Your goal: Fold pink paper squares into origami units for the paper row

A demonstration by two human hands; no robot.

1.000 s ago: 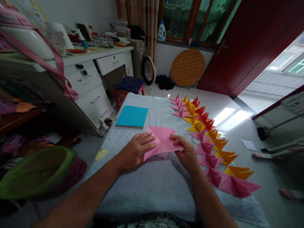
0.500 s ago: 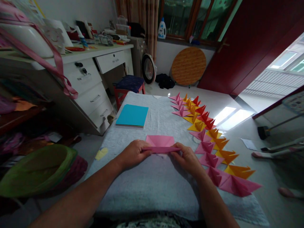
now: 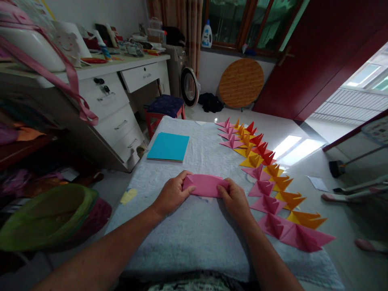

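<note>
Basically, left hand [image 3: 173, 195] and right hand [image 3: 238, 199] pinch folded pink paper [image 3: 206, 185], fingers nearly closed; likely light, easily creased, best held by ends.

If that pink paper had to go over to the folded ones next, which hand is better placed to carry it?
Probably the right hand: it holds the pink paper by the end nearer the folded pieces. The left hand has the opposite end, nearer the blue paper, and would reach farther.
</note>
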